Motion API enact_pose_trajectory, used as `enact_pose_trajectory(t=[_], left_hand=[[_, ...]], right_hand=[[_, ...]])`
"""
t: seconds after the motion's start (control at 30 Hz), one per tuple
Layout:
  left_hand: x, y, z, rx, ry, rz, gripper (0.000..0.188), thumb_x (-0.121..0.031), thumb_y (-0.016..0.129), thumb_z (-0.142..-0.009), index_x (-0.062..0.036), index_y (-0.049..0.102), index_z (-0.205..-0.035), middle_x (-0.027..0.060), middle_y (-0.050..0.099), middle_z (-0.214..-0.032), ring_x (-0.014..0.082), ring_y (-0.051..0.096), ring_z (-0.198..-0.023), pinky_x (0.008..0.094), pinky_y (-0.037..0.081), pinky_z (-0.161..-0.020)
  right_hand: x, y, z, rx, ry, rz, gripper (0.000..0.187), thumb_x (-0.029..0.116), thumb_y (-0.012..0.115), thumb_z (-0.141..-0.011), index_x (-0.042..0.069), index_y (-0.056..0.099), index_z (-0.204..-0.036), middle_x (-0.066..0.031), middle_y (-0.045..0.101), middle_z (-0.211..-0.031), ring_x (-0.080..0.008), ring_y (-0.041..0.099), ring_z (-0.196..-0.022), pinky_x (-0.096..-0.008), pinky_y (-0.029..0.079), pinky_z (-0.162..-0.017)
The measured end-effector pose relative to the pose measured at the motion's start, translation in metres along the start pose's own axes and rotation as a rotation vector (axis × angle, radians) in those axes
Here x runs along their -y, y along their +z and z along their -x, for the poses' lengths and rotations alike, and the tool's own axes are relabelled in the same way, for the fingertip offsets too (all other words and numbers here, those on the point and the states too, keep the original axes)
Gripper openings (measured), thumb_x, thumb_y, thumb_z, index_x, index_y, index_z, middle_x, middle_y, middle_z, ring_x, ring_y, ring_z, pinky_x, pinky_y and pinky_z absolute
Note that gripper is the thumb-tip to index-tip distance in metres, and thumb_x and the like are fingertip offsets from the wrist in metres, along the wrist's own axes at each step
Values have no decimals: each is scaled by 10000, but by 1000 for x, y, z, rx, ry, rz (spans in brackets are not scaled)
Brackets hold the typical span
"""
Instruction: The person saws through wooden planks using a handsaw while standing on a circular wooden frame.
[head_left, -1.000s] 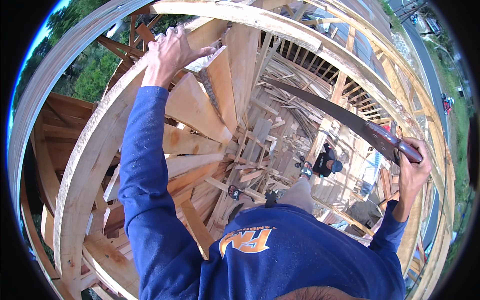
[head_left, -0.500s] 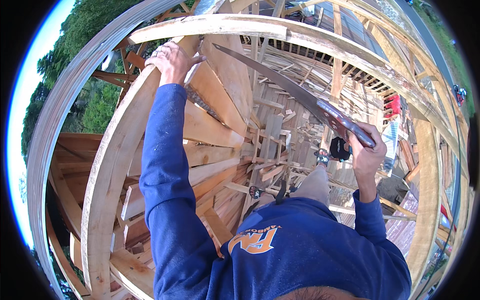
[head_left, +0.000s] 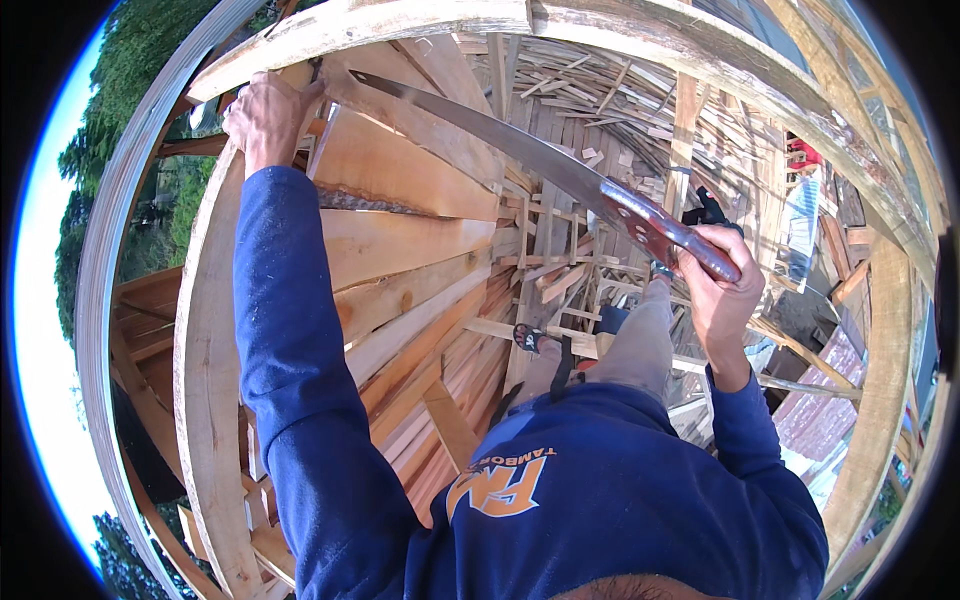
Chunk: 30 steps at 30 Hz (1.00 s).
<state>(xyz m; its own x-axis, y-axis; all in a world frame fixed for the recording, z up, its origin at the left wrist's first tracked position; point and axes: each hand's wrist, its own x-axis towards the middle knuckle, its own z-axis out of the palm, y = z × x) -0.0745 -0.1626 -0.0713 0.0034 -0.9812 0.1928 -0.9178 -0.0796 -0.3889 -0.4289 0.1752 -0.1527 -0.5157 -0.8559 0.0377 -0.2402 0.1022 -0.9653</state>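
"What are we holding nearest?"
"We're grasping the saw [head_left: 560, 165] in our right grip [head_left: 718, 285], its blade slanting toward the boards [head_left: 400, 245]."
"And our left grip [head_left: 268, 115]?"
"We're clasping the beam [head_left: 194, 350], loose lumber [head_left: 590, 75] lying far below."

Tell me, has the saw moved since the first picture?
Yes. The saw has moved left: its tip, first beyond the right edge of the wide upper board, now overlaps that board near its left end.

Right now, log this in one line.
left hand: on wooden beam | right hand: gripping handsaw | blade: pointing toward left hand
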Motion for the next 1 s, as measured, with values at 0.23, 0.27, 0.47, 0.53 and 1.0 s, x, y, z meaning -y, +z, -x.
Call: enact_pose_trajectory(t=[0.23, 0.27, 0.47, 0.53, 1.0], left_hand=[[1, -2, 0, -27, -22, -71, 887, -719, 744, -684, 80, 668, -1063, 293, 708, -925, 393, 722, -884, 475, 561, -807], [-3, -5, 0, -13, -29, -65, 897, -727, 742, -676, 81, 667, -1058, 295, 707, -938, 400, 718, -894, 478, 557, -820], [-18, -14, -3, 93, -125, -119, 927, -702, 756, -660, 19, 614, -1226, 270, 688, -1117, 382, 684, -1042, 469, 526, -883], [-14, -13, -2, 92, -143, -119, 922, -687, 767, -657, 16, 610, -1232, 266, 687, -1124, 383, 682, -1046, 472, 525, -884], [-8, -4, 10, -75, -98, -73, 716, -590, 816, -693, 45, 650, -981, 230, 700, -927, 359, 707, -831, 448, 563, -734]], right_hand=[[-76, -5, -18, 189, 90, 181, 250, -43, 731, -782, -18, 681, -1025, -77, 698, -887, -112, 647, -746, -243, 510, -683], [-87, 2, -24, 192, 90, 150, 241, -46, 722, -786, -21, 680, -1022, -77, 695, -886, -112, 644, -744, -244, 509, -681], [-121, 31, -61, 234, 30, 63, 200, -56, 696, -790, -39, 673, -988, -84, 693, -867, -109, 631, -741, -247, 498, -666], [-128, 30, -66, 224, 95, 104, 204, -57, 735, -769, -29, 681, -964, -84, 702, -887, -125, 653, -803, -248, 512, -754], [-151, 16, -77, 180, 96, 119, 245, -82, 730, -765, 0, 665, -987, -97, 697, -881, -126, 648, -721, -249, 514, -684]])
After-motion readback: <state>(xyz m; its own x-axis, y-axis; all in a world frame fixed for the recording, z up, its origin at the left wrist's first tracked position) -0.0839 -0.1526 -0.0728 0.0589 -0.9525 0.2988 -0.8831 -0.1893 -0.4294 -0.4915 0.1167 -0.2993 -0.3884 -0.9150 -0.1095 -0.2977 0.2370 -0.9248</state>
